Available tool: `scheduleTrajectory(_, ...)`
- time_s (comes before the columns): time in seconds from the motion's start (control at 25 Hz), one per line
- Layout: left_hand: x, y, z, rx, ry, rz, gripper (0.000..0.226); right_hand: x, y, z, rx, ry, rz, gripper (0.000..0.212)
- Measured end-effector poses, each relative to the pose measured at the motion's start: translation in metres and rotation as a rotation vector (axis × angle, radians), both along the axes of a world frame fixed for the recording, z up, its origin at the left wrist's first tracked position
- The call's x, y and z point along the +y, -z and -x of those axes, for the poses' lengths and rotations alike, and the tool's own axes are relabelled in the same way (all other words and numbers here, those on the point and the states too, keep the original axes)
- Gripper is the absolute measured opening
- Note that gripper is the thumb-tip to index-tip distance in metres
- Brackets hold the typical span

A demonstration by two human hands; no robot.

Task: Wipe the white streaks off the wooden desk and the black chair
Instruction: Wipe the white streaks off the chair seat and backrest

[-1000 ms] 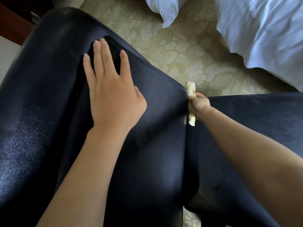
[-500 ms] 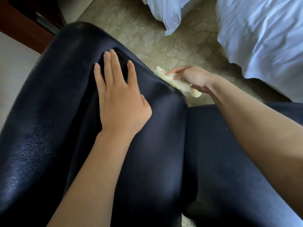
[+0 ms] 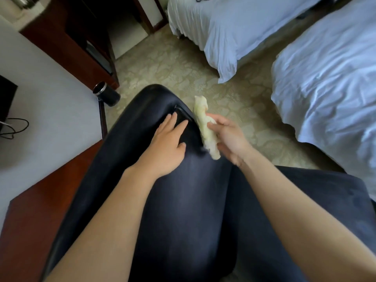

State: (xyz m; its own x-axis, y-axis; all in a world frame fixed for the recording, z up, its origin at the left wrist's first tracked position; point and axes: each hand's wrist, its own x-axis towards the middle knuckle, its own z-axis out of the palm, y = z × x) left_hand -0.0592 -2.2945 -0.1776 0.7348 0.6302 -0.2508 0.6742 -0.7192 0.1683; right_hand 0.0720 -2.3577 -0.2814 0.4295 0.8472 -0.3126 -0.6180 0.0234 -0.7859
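black chair (image 3: 183, 210) leather lies under the fingers of the left hand (image 3: 164, 147), which are straight and close together, pressed flat on the chair's rounded upper part beside a glossy dark seam. the fingers of the right hand (image 3: 230, 135) are curled and pinch a pale yellow cloth (image 3: 204, 127), bunched into a long roll that runs along the chair's right edge. motion blur softens this hand and the cloth's lower end, so whether the cloth touches the leather cannot be told. both bare forearms reach in from the bottom of the view and cover much of the chair, whose lower part is cut off by the frame. whether white streaks mark the leather cannot be made out through the sheen and blur.

to the left, a corner of the reddish wooden tabletop (image 3: 40, 200) shows beside the chair, cut off at the frame edge. past it is a pale surface with a looped dark cable (image 3: 14, 127) and a black shape at the left edge that is too cropped to identify. a black cylinder with a silver rim (image 3: 106, 94) sits tilted near the chair's top, next to dark wooden furniture (image 3: 67, 49). the floor is beige patterned carpet (image 3: 162, 64). one bed (image 3: 223, 27) and a second bed (image 3: 325, 88), both with rumpled white bedding, fill the upper right and run out of frame.
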Motion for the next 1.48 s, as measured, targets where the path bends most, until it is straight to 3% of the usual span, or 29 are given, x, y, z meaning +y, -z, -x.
scheduleTrajectory(0.08,-0.007,-0.021,0.019,-0.039,-0.016,-0.001,0.055,-0.013,-0.009,0.012,0.111,-0.003,-0.047,0.029)
scheduleTrajectory(0.2,-0.019,-0.057,0.058,0.004,-0.016,-0.26,0.051,-0.039,-0.026,0.031,0.089,-0.052,-0.077,0.032)
scheduleTrajectory(0.28,-0.028,-0.078,0.088,0.084,-0.154,-0.306,0.054,-0.061,-0.035,0.042,0.055,-0.092,-0.083,0.034)
scheduleTrajectory(0.36,-0.038,-0.089,0.117,0.121,-0.333,-0.179,0.058,-0.084,-0.043,0.054,-0.02,-0.124,-0.083,0.033)
scheduleTrajectory(0.48,-0.055,-0.09,0.147,0.186,-0.431,-0.031,0.059,-0.115,-0.061,0.074,-0.217,-0.174,-0.037,0.036)
scheduleTrajectory(0.76,-0.111,-0.069,0.172,0.283,-0.454,-0.313,0.06,-0.177,-0.098,0.135,-0.465,-0.218,0.034,0.036)
scheduleTrajectory(1.12,-0.159,-0.065,0.225,0.172,-0.415,-0.353,0.055,-0.24,-0.117,0.223,-0.515,-0.195,0.057,0.034)
scheduleTrajectory(1.48,-0.251,-0.067,0.271,-0.051,-0.447,-0.241,0.051,-0.319,-0.118,0.267,-0.584,-0.129,0.053,0.035)
